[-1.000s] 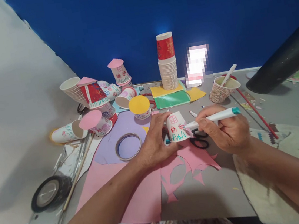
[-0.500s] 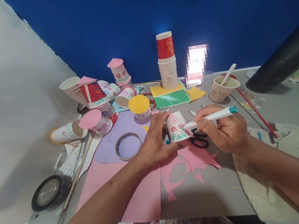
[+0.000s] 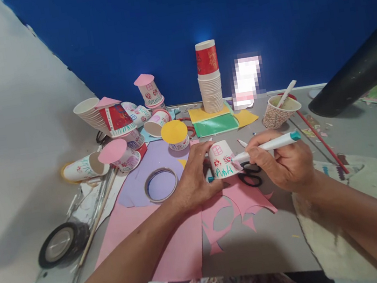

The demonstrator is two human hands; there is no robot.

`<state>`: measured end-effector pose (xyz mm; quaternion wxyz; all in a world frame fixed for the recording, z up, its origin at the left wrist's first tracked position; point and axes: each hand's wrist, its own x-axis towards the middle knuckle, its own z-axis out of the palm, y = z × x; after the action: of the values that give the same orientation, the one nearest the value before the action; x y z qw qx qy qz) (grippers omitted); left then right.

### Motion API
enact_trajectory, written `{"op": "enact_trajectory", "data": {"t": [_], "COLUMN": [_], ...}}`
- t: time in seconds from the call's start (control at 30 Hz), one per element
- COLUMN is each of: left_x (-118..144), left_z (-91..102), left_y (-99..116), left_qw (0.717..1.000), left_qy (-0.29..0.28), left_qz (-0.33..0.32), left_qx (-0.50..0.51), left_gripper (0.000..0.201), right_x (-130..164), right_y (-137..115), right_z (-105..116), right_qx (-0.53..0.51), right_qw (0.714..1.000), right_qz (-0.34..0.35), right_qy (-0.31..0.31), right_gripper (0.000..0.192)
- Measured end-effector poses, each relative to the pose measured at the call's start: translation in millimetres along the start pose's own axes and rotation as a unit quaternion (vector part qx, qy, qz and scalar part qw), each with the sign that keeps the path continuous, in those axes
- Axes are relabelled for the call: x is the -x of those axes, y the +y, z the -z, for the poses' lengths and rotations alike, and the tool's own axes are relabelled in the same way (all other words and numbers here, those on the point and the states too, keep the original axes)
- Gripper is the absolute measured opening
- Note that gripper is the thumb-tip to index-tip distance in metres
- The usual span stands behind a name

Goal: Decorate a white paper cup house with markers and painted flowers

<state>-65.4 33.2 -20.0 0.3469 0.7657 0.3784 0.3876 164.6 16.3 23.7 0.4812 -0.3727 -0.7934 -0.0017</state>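
The left hand [image 3: 197,178] holds an upside-down white paper cup [image 3: 226,156] over pink paper scraps [image 3: 247,201]; the right hand [image 3: 284,165] pinches a teal-ended marker [image 3: 270,145], tip at the cup's right side. With window, red flowers and green grass drawn, the decorating looks well along but unfinished; no roof tops it, unlike the pink-roofed cup [image 3: 150,91] behind
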Motion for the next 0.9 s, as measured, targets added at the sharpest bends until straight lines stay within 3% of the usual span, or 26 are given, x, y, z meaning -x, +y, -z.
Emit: {"op": "enact_trajectory", "data": {"t": [0.17, 0.43, 0.9], "left_x": [-0.4, 0.1, 0.3], "left_z": [-0.2, 0.2, -0.3], "left_y": [0.4, 1.4, 2.5], "left_qw": [1.0, 1.0, 1.0], "left_qy": [0.0, -0.004, -0.012], "left_qz": [0.007, 0.016, 0.01], "left_qx": [0.007, 0.008, 0.016], "left_gripper": [0.081, 0.082, 0.078], "right_x": [-2.1, 1.0, -3.0], "right_y": [-0.9, 1.9, 0.4], "right_z": [-1.3, 1.2, -0.3], "right_qx": [-0.008, 0.01, 0.001], "right_qw": [0.999, 1.0, 1.0], "right_qz": [0.009, -0.023, -0.004], "right_qy": [-0.035, 0.011, -0.02], "right_gripper": [0.014, 0.014, 0.015]}}
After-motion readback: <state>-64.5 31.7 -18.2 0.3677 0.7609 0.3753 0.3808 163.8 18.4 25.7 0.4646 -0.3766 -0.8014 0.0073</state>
